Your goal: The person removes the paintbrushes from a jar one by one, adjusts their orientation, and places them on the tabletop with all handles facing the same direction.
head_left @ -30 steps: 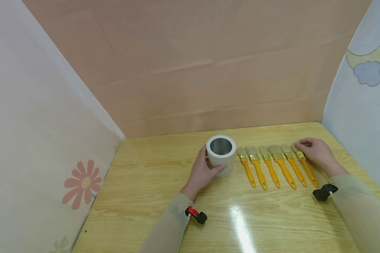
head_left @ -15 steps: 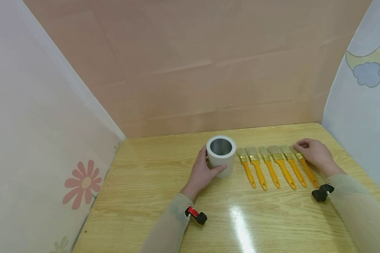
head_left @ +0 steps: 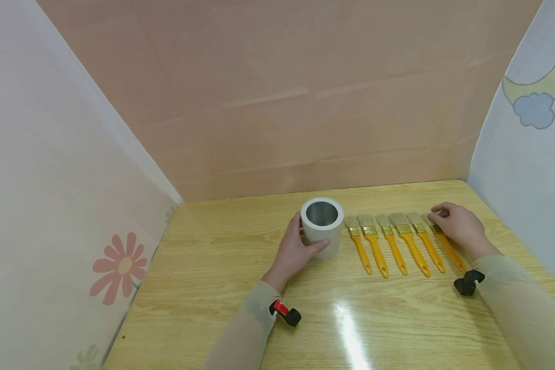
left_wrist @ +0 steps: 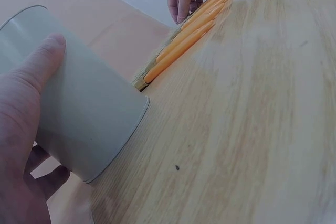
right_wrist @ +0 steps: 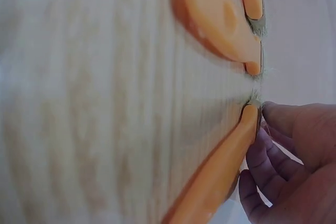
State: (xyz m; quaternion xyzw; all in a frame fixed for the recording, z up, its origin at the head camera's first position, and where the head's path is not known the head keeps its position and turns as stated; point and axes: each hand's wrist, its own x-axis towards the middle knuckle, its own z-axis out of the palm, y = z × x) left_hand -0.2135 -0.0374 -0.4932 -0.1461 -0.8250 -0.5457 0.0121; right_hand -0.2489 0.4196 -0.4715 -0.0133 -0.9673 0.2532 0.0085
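Observation:
My left hand grips a pale, hollow cylindrical can round its side, with the thumb across the front. The can stands upright on the table, and its metal-lined inside shows from above. At the right, my right hand pinches the rightmost paintbrush near its bristles, which the fingers mostly hide. This brush has an orange handle that lies on the table. In the right wrist view, the thumb and fingertips meet at the far end of the handle.
Several more orange-handled paintbrushes lie in a row between the can and my right hand, bristles toward the back. The wood-grain table meets a pinkish back wall. Pale patterned sheets rise at both sides.
My right hand has shifted slightly left over the rightmost paintbrush, covering more of its bristles and ferrule. That brush has turned a little, its handle end now farther from its neighbour. My left hand stays put.

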